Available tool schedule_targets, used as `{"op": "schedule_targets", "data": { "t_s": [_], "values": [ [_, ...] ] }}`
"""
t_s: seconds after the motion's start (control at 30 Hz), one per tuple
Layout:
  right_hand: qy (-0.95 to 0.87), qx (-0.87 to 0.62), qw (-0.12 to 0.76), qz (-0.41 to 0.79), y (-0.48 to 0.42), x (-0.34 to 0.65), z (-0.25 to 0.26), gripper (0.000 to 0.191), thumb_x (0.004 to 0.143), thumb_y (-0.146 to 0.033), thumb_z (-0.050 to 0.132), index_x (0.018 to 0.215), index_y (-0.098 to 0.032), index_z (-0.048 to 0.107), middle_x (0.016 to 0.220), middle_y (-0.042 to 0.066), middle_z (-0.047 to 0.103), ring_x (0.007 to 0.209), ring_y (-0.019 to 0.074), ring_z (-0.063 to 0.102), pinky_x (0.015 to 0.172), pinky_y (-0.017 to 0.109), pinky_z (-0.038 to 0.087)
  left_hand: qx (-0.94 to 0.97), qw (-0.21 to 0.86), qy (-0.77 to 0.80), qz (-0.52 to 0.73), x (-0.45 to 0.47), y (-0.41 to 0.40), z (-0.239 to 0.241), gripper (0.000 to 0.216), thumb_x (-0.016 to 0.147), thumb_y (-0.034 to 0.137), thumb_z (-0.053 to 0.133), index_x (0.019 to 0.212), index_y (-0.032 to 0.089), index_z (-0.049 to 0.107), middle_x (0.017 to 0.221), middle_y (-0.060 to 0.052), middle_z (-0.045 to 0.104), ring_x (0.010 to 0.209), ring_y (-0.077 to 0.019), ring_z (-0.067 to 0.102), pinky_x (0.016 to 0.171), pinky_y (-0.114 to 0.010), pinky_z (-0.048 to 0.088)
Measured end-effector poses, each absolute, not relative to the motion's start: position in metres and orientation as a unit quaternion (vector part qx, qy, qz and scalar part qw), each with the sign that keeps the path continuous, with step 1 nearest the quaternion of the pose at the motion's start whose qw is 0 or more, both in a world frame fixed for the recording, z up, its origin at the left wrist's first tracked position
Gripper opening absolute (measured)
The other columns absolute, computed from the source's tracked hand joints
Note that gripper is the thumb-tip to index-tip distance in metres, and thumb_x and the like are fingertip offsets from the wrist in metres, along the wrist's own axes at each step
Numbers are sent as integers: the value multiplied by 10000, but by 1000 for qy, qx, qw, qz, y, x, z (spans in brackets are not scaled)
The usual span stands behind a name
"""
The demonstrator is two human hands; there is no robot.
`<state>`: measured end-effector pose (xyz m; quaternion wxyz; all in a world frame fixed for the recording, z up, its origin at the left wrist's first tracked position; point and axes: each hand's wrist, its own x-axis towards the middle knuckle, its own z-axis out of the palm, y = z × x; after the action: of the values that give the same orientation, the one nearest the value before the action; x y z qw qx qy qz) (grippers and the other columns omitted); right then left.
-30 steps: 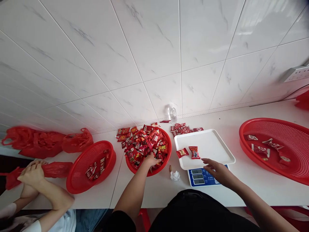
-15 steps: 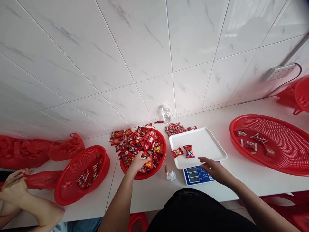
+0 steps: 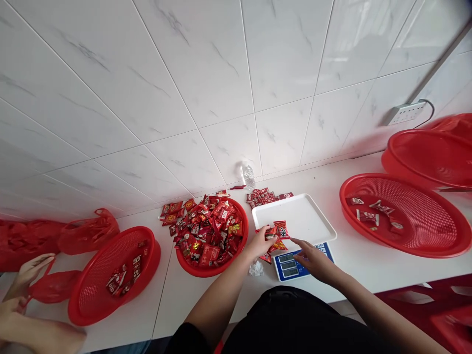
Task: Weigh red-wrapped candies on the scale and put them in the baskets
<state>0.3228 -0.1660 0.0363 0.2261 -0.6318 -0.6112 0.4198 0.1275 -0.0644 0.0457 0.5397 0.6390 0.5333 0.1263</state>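
Note:
My left hand [image 3: 261, 243] is at the near left edge of the white tray [image 3: 313, 216], its fingers closed on small candy packets. Beneath it red and orange packets [image 3: 279, 245] lie at the tray's edge; the hand partly hides them. A red candy packet [image 3: 280, 229] with dark lettering rests in the tray beside the fingertips. Open and holding nothing, my right hand [image 3: 312, 259] hovers over the blue scale [image 3: 289, 268], fingers reaching toward the tray's front edge. The red basket [image 3: 206, 272] left of the tray is heaped with wrapped candies [image 3: 210, 231].
More candy packets [image 3: 262, 196] lie behind the tray, near a clear bottle [image 3: 248, 175]. Crumpled white tissue [image 3: 255, 268] sits left of the scale. Red baskets [image 3: 435, 248] stand right, another basket [image 3: 84, 314] left. At far left another person's hands [image 3: 31, 270] hold a red bag [image 3: 55, 286].
My left hand has moved right from the candy basket to the tray, carrying packets. More packets now show at the tray's near edge. My right hand remains near the scale; the view has shifted slightly.

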Motion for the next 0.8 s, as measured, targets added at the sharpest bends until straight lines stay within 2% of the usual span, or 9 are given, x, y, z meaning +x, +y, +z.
{"op": "schedule_targets", "data": {
  "t_s": [0.1, 0.3, 0.4, 0.5, 0.63, 0.8],
  "values": [
    [-627, -618, 231, 413, -171, 315, 30, 514, 828, -327, 452, 1332, -314, 352, 1355, 60, 428, 900, 177, 630, 806, 325, 496, 650, 523, 537, 124, 127, -61, 48, 545, 774, 368, 587, 1275, 227, 422, 1165, -96, 590, 1020, -210, 570, 845, -305, 448],
    [-646, -602, 209, 421, -172, 310, 23, 462, 840, -323, 450, 1299, -300, 405, 1376, 83, 393, 892, 185, 635, 840, 354, 489, 692, 474, 538, 83, 119, -50, 56, 287, 797, 248, 511, 1070, 188, 581, 982, -66, 645, 829, -175, 604, 756, -280, 458],
    [-650, -598, 207, 421, -170, 310, 25, 456, 844, -337, 447, 1297, -307, 415, 1376, 78, 397, 902, 191, 641, 843, 348, 490, 697, 415, 573, 119, 119, -40, 55, 248, 789, 272, 521, 1005, 181, 599, 882, -52, 636, 773, -164, 589, 741, -279, 450],
    [-651, -598, 206, 420, -169, 311, 27, 454, 845, -348, 446, 1297, -314, 419, 1372, 70, 405, 924, 196, 637, 837, 336, 492, 648, 450, 588, 178, 123, -27, 54, 260, 780, 277, 528, 1015, 178, 582, 906, -53, 619, 740, -141, 576, 713, -264, 449],
    [-648, -600, 198, 424, -172, 315, 26, 441, 845, -360, 441, 1282, -303, 438, 1369, 71, 407, 933, 194, 631, 824, 327, 496, 614, 508, 569, 204, 131, -9, 54, 308, 775, 256, 537, 1071, 171, 554, 1022, -83, 608, 839, -143, 586, 751, -253, 447],
    [-636, -620, 196, 415, -172, 324, 16, 440, 843, -374, 447, 1277, -303, 444, 1374, 71, 398, 1027, 221, 589, 858, 348, 478, 615, 531, 541, 217, 129, -7, 47, 333, 815, 291, 522, 1133, 190, 530, 1241, -109, 536, 1115, -180, 511, 905, -269, 395]
  ]
}}
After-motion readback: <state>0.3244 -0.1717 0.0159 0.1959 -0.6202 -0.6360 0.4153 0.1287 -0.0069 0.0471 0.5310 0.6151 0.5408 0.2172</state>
